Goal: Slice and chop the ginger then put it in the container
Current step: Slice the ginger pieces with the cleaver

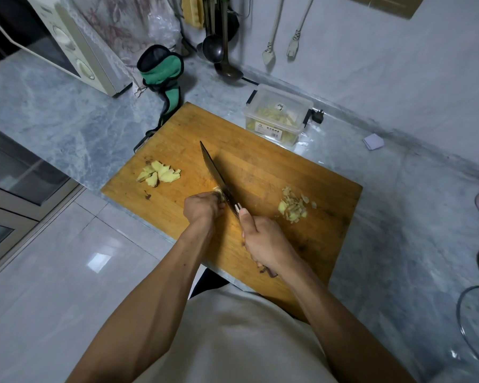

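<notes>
On the wooden cutting board (260, 172), which lies on the grey marble tabletop (67, 111), a piece of ginger (218, 192) is pinned by the left hand (201, 207), whose fingers are curled over it so that only a pale edge is seen beside the blade. A knife (219, 178) is held by the right hand (263, 239), the fingers wrapped round the handle and the thumb laid along its top near the blade. Slicing is judged to be under way and not finished: a small heap of thick cut pieces (158, 174) is left on the far left of the board, and a scatter of thin trimmings or peel (292, 207) lies to the right, well apart from the knife. Beyond the board's far edge a clear plastic container (278, 117) is seen, already holding yellowish strips, so part of the transfer is judged done; chopping and moving the pieces on the board are still owed. A white label with dark characters is fixed to the container's front, but it is too small to be read.
</notes>
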Tool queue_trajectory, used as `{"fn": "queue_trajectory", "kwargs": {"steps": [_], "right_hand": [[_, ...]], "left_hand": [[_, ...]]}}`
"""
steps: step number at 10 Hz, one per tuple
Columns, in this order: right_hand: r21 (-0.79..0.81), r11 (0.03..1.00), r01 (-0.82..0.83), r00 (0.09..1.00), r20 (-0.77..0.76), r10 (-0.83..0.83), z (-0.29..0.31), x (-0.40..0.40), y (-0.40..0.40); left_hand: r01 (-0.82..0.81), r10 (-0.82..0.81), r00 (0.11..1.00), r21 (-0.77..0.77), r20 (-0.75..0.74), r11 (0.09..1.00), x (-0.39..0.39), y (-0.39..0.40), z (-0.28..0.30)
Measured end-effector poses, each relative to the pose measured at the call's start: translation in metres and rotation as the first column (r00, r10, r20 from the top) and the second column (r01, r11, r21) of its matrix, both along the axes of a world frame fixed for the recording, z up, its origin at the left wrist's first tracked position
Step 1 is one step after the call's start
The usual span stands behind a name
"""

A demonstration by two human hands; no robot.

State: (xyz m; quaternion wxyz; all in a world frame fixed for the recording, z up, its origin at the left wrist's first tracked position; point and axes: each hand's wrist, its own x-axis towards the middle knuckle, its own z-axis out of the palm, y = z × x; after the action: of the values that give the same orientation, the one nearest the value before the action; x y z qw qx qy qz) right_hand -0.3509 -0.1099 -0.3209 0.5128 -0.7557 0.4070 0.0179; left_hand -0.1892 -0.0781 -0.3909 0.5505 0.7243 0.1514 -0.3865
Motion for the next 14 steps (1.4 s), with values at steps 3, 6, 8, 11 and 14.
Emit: {"fn": "queue_trajectory", "kwargs": {"steps": [3, 6, 8, 11, 14], "right_hand": [[-0.034, 0.999, -0.023, 1.000, 0.007, 0.023, 0.001, -0.001, 0.005], [-0.089, 0.995, -0.054, 0.999, -0.007, 0.054, 0.003, 0.003, 0.007], [-0.018, 0.999, -0.029, 0.999, -0.040, 0.028, -0.001, 0.012, 0.000], [0.009, 1.000, 0.029, 0.999, -0.022, -0.029, -0.015, 0.027, -0.006], [0.044, 0.999, 0.031, 0.997, 0.072, -0.034, -0.005, 0.000, 0.006]], "left_hand": [[0.070, -0.070, 0.997, -0.009, 0.029, 0.998, 0.004, -0.005, -0.013], [-0.006, 0.000, 0.993, 0.051, 0.121, 0.999, -0.003, -0.010, -0.008], [-0.054, 0.047, 0.992, 0.062, 0.121, 0.997, 0.000, -0.012, -0.010], [-0.005, -0.001, 0.990, 0.045, 0.141, 0.999, -0.005, -0.007, -0.005], [-0.054, 0.052, 0.997, 0.030, 0.053, 0.998, -0.002, -0.008, -0.009]]}}
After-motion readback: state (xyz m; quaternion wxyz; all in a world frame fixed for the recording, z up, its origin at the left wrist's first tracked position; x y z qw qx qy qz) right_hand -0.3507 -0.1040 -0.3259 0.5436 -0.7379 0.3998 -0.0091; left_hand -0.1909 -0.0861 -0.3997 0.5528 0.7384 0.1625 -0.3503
